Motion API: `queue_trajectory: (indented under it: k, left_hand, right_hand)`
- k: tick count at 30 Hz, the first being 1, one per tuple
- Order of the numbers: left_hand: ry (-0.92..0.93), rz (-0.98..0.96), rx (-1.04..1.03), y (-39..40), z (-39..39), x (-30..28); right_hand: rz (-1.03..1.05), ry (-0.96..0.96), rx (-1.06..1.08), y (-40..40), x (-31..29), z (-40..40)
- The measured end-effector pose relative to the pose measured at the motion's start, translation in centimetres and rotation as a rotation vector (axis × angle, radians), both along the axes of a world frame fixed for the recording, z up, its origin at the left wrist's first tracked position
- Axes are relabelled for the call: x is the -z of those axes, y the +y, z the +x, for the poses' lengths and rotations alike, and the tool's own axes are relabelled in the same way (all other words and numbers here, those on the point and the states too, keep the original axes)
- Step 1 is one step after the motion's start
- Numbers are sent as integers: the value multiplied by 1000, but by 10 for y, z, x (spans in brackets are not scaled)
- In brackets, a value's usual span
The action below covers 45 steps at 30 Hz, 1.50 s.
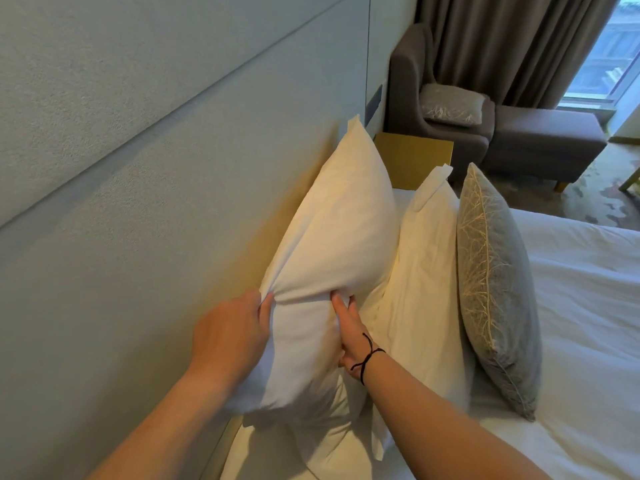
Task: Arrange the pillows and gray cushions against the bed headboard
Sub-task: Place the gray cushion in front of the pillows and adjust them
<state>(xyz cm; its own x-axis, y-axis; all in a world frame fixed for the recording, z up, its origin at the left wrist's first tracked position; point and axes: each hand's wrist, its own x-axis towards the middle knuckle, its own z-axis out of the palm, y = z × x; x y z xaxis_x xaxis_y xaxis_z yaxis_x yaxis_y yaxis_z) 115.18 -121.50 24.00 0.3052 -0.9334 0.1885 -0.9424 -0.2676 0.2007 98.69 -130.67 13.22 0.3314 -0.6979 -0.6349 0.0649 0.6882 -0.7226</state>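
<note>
A white pillow (332,237) stands on edge against the padded headboard (156,202). My left hand (232,337) grips its near side next to the headboard, and my right hand (349,334) presses into its other side, fingers sunk in the fabric. A second white pillow (422,271) leans upright just right of it. A gray cushion (495,289) with a pale branch pattern stands upright against that second pillow. Another white pillow (311,441) lies partly hidden under my arms. A second gray cushion (450,103) rests on the armchair.
The bed's white sheet (588,323) spreads to the right. A yellow bedside table (415,157) stands past the pillows. Behind it are a dark armchair (408,81), a footstool (547,140), brown curtains (512,39) and a window (613,57).
</note>
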Motion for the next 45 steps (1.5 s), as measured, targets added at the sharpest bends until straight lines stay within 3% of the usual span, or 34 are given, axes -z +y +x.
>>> queue_trajectory:
  k: [4,8,12,18,25,30,38,45]
  left_hand:
    - [86,153,-90,3,14,15]
    - [238,317,-186,-14,30,28]
    - [501,304,-221,-63,33,31]
    - [492,330,-164,-173,27,24]
    - [746,359,-199,-284,-10,30]
    - [669,300,-232,-342,-11,34]
    - [85,-87,47,-352,20,-19]
    - [-184,2,59,-336,15,-15]
  right_hand:
    - [37,69,-78,6,10,-10]
    - [3,124,-16,1,7,-9]
    - [-90,154,68,-7,-1,-13]
    - [-207,180,75,-30,-10,-32]
    - [-193,170,78,-47,2,-27]
    - [-176,152,133,-60,14,-20]
    - [-135,120,153,-85,10,4]
    - [-207,210,39,-79,9,-13]
